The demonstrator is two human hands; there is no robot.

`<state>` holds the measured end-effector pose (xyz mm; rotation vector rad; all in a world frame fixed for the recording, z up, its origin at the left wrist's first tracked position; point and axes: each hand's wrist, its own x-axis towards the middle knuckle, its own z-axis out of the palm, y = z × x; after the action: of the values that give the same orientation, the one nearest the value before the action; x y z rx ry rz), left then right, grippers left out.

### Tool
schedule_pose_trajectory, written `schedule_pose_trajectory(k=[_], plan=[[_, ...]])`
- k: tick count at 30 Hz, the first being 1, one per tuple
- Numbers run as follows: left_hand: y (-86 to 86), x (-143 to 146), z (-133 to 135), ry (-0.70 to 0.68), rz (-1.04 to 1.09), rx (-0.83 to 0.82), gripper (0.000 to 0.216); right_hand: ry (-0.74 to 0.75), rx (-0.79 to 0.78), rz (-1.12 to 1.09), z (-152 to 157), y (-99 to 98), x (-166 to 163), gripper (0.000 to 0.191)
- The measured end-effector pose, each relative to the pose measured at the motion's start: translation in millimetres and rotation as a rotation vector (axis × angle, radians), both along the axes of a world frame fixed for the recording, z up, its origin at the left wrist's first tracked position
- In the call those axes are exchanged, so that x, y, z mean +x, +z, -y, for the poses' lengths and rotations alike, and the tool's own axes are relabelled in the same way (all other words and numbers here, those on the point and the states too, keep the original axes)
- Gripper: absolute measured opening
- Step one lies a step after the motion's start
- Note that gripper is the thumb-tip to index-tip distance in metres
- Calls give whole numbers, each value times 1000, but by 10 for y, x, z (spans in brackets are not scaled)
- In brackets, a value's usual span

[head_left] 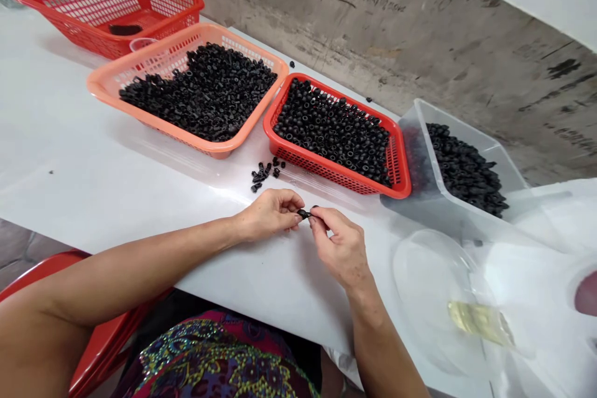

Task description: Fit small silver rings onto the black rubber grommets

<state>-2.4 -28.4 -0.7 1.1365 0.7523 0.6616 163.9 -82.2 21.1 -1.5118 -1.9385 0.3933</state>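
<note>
Head view, centre frame: left hand [270,214] and right hand [338,245] met fingertip to fingertip, both pinched on one small black piece [304,214] just above the white table [69,155]. Few loose black pieces [263,174] lay just beyond. Behind, red basket [401,168] and orange basket [100,84] held heaps; clear tub [420,118] at right.

My left hand [270,214] sits near centre. Its bare forearm runs in from eight o'clock, and the thumb and forefinger are pinched together with the other fingers curled. My right hand [342,249] comes up from five o'clock, wrist slightly bent, its pinched fingertips [316,216] meeting the left's at ten o'clock.
</note>
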Motion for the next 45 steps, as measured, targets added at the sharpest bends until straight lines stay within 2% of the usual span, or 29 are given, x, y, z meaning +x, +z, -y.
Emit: schedule_pose_trajectory(k=[4, 8, 11, 14, 19, 22, 24, 27, 29, 30, 32, 35, 37, 40, 45], plan=[[-19, 11, 4, 2, -65, 142, 7, 26, 44, 37, -6, 9, -9, 20], [-46, 2, 14, -4, -160, 314, 10, 20, 60, 47, 9, -6, -44, 21], [-39, -15, 26, -40, -243, 350, 13, 15, 57, 4, 22, -22, -58, 19], [-17, -36, 29, -81, -263, 317, 13, -33, -72, -112, 15, -40, -40, 14], [17, -58, 34, -119, -132, 255, 10, -89, -360, -435, -40, -53, 33, 8], [29, -59, 42, -126, -107, 223, 10, -74, -425, -509, -57, -65, 38, 9], [26, -58, 45, -112, -149, 244, 9, -55, -334, -402, -46, -80, -1, 8], [7, -58, 49, -76, -257, 312, 10, 6, -48, -147, -7, -103, -106, 15], [0, -60, 55, -54, -305, 358, 12, 40, 109, -63, 15, -108, -161, 20], [1, -60, 59, -46, -319, 376, 12, 44, 140, -63, 18, -106, -172, 20], [14, -61, 68, -39, -323, 402, 13, 32, 56, -162, 6, -96, -147, 17], [41, -61, 84, -52, -246, 465, 14, 23, -301, -515, -52, -85, -27, 3], [45, -65, 92, -76, -177, 542, 15, 48, -499, -740, -96, -90, 59, 12], [18, -74, 97, -93, -122, 661, 17, 104, -622, -904, -139, -106, 132, 21], [-34, -75, 79, -35, -144, 861, 13, 292, -751, -1015, -146, -112, 121, 35]])
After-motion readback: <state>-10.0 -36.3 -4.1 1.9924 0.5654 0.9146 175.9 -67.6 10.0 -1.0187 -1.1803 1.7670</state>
